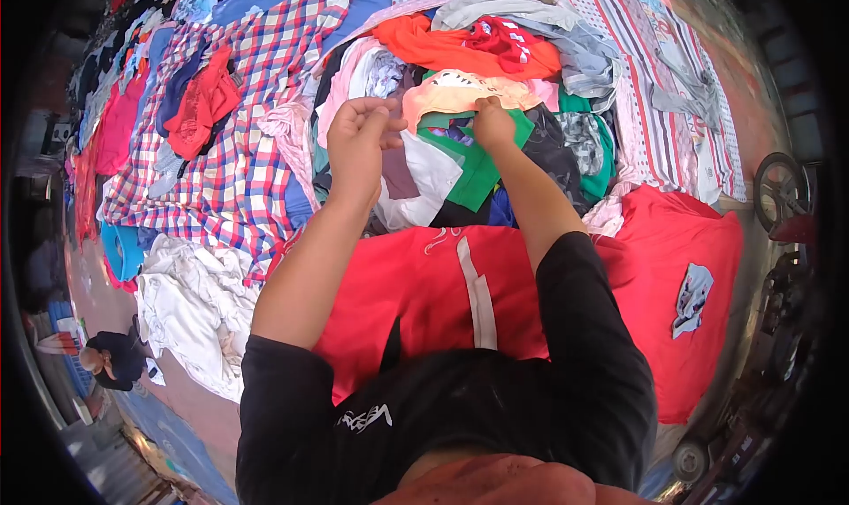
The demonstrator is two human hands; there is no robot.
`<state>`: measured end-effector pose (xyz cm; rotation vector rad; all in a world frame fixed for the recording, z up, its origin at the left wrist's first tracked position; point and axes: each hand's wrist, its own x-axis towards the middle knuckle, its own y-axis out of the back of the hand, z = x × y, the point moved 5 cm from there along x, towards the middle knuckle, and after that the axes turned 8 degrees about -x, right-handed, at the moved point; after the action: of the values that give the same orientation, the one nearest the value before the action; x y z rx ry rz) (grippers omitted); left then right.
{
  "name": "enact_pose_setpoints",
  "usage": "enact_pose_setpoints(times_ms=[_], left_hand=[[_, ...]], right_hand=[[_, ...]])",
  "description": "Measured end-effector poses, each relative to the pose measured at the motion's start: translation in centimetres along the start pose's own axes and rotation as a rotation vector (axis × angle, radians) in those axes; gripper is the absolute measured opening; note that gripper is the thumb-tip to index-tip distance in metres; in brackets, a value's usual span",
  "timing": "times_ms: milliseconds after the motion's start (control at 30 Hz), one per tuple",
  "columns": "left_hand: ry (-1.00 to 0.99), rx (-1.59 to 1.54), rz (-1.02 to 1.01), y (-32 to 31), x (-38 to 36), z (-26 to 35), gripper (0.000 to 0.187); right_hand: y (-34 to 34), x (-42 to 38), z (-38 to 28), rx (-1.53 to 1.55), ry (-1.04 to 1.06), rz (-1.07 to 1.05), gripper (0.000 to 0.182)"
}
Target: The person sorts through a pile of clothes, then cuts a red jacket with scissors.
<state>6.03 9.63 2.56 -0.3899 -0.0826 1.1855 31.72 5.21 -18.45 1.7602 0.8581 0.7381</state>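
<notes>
— Nearest the camera, what shows?

— Black sleeves [584,363] of the person's top, and past them both bare forearms reaching out over a red shirt [424,284] with a white stripe, spread flat.

— What has the left hand [358,142] got?

— Its fingers are curled in with the thumb pressed against them, pinching the near edge of a peach-coloured garment [451,94]. It is closed, not spread.

— And the right hand [493,123]?

— Also closed, fingertips bunched on the same peach garment a little further right. The cloth stretches between the two hands, lifted slightly off the heap.

— Where does that garment lie?

— On top of a pile of clothes, just beyond the red shirt. A green shirt [478,164] sits directly under the right hand, white cloth [424,182] beside it, and an orange top [433,45] lies just behind the peach one.

— Anything to the sides?

— A red, white and blue checked shirt [248,125] spreads to the left with a small red piece [203,103] lying on it. Striped cloth [637,89] lies to the right. Low at the left edge another person [110,359] in dark clothing is seen, well apart from the hands.
</notes>
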Motion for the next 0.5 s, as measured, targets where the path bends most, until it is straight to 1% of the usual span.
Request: enact_pose_setpoints(times_ms=[67,100,200,300,433,500], left_hand=[[0.001,0.020,-0.016,-0.1,0.0,-0.2,0.013],[0.003,0.032,-0.026,-0.2,-0.1,-0.1,0.013],[0.014,0.059,-0.066,-0.7,-0.2,-0.4,0.013],[0.008,0.087,-0.110,-1.4,-0.2,-0.8,0.013],[0.020,0.159,-0.174,-2.1,-0.4,-1.9,0.014],[0.038,0.175,-0.213,-2.5,-0.6,-2.5,0.015]], right_hand=[[-0.8,1.2,0.5,-0.003,0.012,-0.016,0.016],[-0.6,1.5,0.4,-0.019,0.038,0.008,0.013],[0.4,0.5,0.3,-0.065,0.219,-0.038,0.014],[1.3,-4.7,0.2,-0.157,0.473,-0.172,0.011],[3.7,-13.5,-0.1,-0.159,0.659,-0.653,0.014],[4.5,-17.0,-0.3,-0.117,0.666,-0.752,0.015]])
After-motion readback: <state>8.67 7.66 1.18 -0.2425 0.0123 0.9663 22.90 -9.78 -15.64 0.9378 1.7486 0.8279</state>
